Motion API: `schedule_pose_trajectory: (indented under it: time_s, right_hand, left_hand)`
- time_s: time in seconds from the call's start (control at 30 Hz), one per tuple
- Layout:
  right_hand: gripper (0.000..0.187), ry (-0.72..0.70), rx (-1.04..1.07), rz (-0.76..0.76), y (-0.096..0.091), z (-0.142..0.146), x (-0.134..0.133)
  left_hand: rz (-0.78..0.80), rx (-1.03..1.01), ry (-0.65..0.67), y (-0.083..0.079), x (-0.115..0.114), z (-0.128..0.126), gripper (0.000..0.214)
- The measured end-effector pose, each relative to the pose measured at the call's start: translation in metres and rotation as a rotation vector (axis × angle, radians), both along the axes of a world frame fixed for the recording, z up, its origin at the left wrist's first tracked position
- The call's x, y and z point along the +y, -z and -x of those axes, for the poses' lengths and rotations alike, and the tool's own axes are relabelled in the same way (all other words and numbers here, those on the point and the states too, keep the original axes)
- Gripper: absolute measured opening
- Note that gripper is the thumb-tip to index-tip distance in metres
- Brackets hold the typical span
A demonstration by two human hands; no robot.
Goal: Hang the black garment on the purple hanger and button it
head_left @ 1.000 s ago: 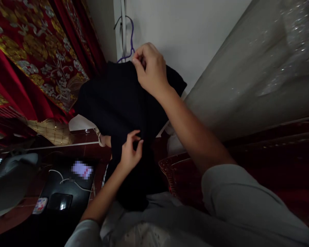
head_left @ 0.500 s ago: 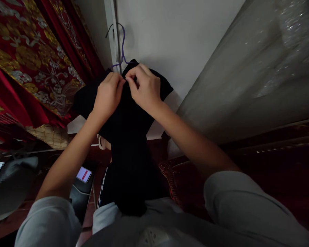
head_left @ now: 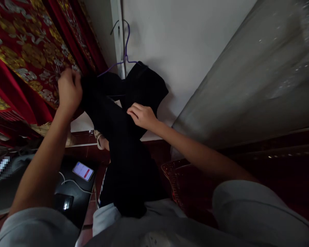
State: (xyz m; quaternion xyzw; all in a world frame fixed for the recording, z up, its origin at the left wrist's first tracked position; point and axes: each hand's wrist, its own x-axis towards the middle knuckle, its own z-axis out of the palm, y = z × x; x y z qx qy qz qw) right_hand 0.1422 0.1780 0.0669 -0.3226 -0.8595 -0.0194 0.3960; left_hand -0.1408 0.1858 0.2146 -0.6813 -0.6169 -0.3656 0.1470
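A black garment [head_left: 123, 137] hangs from a purple wire hanger [head_left: 125, 48] hooked high on a white wall. My left hand [head_left: 69, 90] is closed on the garment's left shoulder edge, pulling it toward the red curtain. My right hand [head_left: 141, 116] rests on the front of the garment below the collar, fingers curled and pinching the cloth. The lower part of the garment hangs down to my lap.
A red and gold patterned curtain [head_left: 28, 51] hangs at the left. A lit phone [head_left: 83, 171] with a white cable lies on a dark surface at the lower left. A grey sparkly cloth [head_left: 247, 79] covers the right. A red cushion [head_left: 185, 181] sits below.
My left hand moved from the collar out to the garment's left shoulder. My right hand dropped from the collar to the garment's front.
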Motion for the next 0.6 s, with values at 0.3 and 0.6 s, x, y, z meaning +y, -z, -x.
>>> schedule_pose_trajectory:
  time_s: [0.3, 0.6]
  right_hand:
    - [0.01, -0.205, 0.004, 0.203, -0.008, -0.006, -0.02]
    - [0.009, -0.234, -0.09, 0.382, -0.043, -0.006, -0.033]
  left_hand:
    - [0.662, 0.595, -0.177, 0.048, -0.048, 0.029, 0.036]
    - [0.597, 0.488, -0.217, 0.07, 0.001, 0.009, 0.032]
